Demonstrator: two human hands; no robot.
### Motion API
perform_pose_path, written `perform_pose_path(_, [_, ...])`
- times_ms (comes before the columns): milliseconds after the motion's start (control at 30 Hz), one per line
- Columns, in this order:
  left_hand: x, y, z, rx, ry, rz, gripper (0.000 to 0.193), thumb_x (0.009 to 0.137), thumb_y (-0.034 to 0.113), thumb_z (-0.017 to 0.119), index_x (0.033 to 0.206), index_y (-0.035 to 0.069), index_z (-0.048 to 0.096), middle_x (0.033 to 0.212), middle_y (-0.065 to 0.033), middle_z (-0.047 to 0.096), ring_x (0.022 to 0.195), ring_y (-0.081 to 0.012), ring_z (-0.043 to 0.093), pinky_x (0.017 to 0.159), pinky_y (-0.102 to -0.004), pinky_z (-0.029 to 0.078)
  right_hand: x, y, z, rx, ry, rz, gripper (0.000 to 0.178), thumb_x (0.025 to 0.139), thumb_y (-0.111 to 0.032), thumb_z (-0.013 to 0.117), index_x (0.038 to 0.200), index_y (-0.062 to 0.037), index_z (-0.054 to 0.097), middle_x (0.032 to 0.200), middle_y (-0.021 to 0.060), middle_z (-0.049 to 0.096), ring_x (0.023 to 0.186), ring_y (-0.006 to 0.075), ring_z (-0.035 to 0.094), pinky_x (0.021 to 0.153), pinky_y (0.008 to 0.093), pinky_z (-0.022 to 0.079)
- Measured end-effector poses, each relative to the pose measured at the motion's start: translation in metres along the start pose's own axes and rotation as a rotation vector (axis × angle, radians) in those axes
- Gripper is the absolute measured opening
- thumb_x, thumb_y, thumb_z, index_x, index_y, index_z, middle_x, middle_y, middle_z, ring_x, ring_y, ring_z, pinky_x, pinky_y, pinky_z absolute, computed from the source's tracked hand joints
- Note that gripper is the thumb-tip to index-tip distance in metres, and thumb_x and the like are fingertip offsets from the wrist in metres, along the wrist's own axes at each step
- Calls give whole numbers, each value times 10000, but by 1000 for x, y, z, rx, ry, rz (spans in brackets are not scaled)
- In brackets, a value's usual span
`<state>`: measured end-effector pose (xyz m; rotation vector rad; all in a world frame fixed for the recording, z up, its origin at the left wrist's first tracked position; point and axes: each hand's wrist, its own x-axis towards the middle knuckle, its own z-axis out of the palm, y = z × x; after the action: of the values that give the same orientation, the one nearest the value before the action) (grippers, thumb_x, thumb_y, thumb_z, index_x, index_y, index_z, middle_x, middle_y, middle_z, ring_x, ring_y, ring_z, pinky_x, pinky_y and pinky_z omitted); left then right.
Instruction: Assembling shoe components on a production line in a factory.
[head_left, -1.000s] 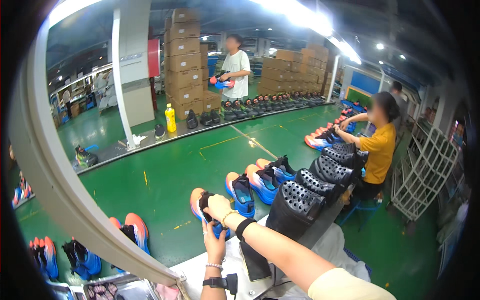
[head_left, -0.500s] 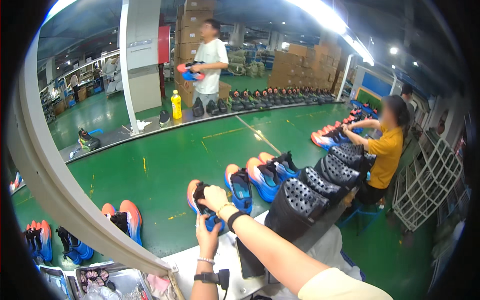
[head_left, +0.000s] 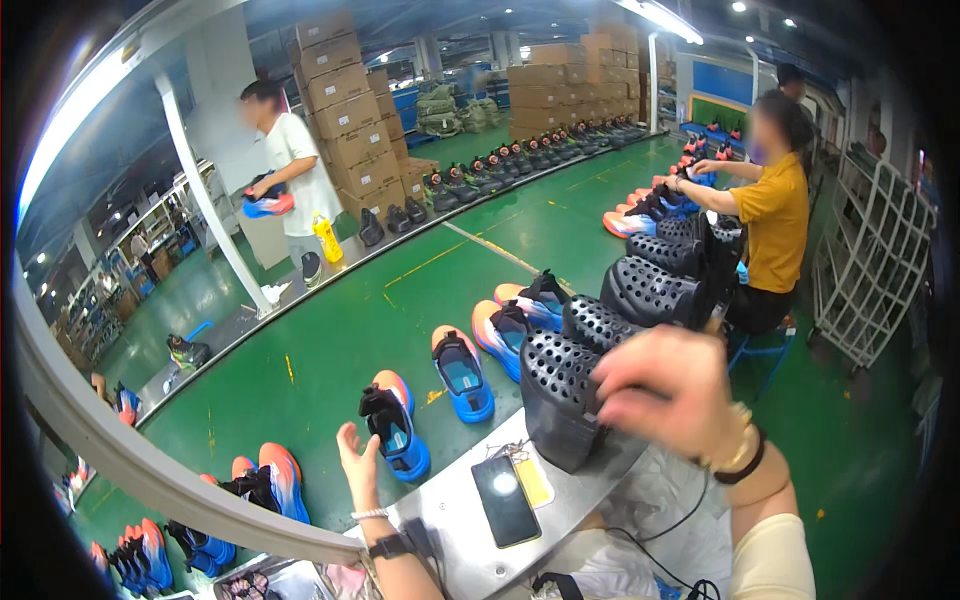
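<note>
My left hand [head_left: 358,462] is open beside a sneaker [head_left: 404,440] with an orange toe and blue sole, its fingers apart at the shoe's black collar; I cannot tell whether they touch. My right hand [head_left: 672,392] is raised at the right, fingers curled and smeared by motion, in front of a row of black round-topped pieces [head_left: 562,372] full of holes. Whether it holds anything does not show. Another sneaker [head_left: 463,377] of the same colours stands just beyond the first, and a pair [head_left: 505,325] sits farther right.
A phone [head_left: 505,500] lies on the metal ledge [head_left: 450,535]. A white curved frame [head_left: 150,430] crosses the left side. Sneakers stand along the green belt [head_left: 330,370]. A person in yellow [head_left: 772,220] handles shoes at right; another in white [head_left: 300,165] carries a sneaker across the belt.
My right hand has left the sneaker and moved right to the black perforated pieces. My left hand has come off the shoe's heel and opened. The view has shifted; the person in white appears farther left.
</note>
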<state>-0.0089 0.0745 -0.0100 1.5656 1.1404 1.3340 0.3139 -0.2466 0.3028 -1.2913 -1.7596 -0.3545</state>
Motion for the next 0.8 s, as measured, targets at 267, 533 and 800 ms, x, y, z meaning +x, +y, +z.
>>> perform_pose_path(267, [51,14,50,295,-338,-50,558,624,209,884,1093,8,660,1008,-110,723,904,-254,693,844,-378,542,-43,203,-83,-416,425,473,363,900,-226,665,1190,-22,594,1091,140,671,1010,265,631,931,355,456])
perform_pose_path(533, [47,3,33,859,-145,-3,606,589,351,896,1027,5,658,933,-210,706,874,-364,693,776,-446,551,-58,237,-77,-288,175,637,508,787,-264,768,1180,0,584,1148,186,630,1037,311,625,911,383,485])
perform_pose_path(800, [37,51,46,779,74,337,566,685,168,815,1173,2,582,1144,-213,640,1002,-366,646,897,-449,512,-58,260,-100,-285,-68,692,591,735,-305,807,1187,-7,569,1033,239,682,997,375,662,880,413,510])
